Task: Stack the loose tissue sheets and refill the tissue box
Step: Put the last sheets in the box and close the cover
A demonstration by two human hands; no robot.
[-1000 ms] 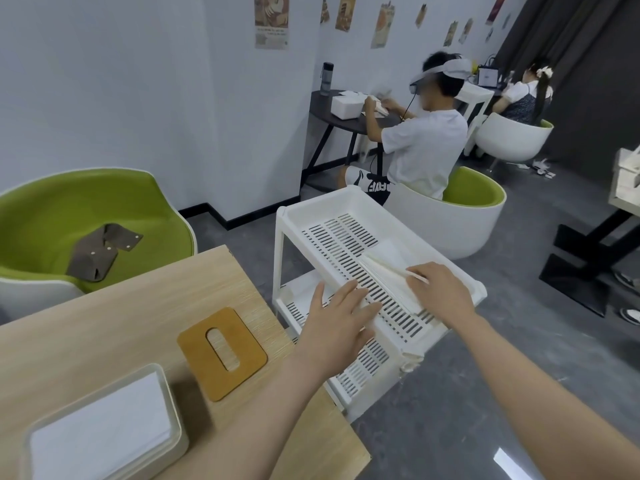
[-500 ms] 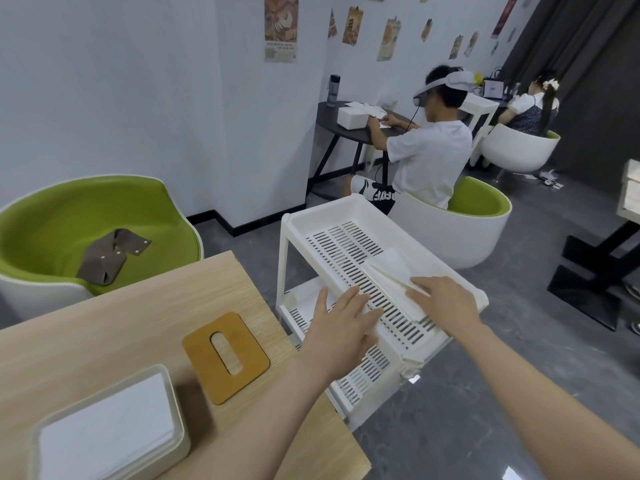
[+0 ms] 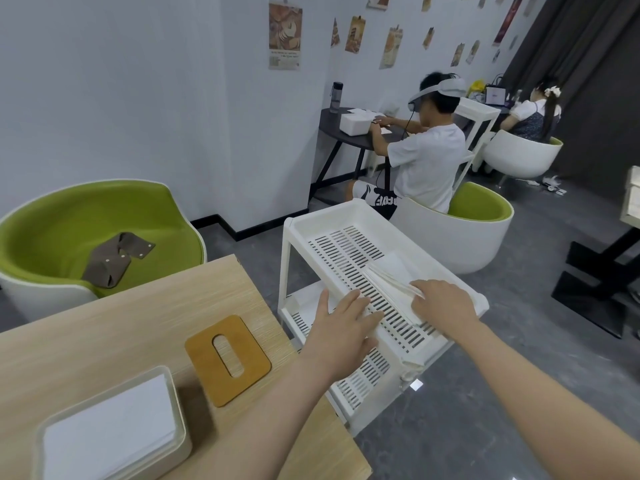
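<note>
A stack of white tissue sheets lies on the slotted top shelf of a white cart. My right hand grips the near end of that stack, fingers curled around its edge. My left hand hovers over the shelf's near left side with fingers spread, holding nothing. On the wooden table stands the open cream tissue box, filled with white sheets. Its brown wooden lid with an oval slot lies flat beside it.
A green and white chair with a brown cloth on its seat stands beyond the table. A person sits in another green chair just behind the cart. A black table base is on the floor at right.
Both hands stay over the cart's top shelf. My right hand has settled on the near end of the tissue stack; the left hand has barely shifted.
</note>
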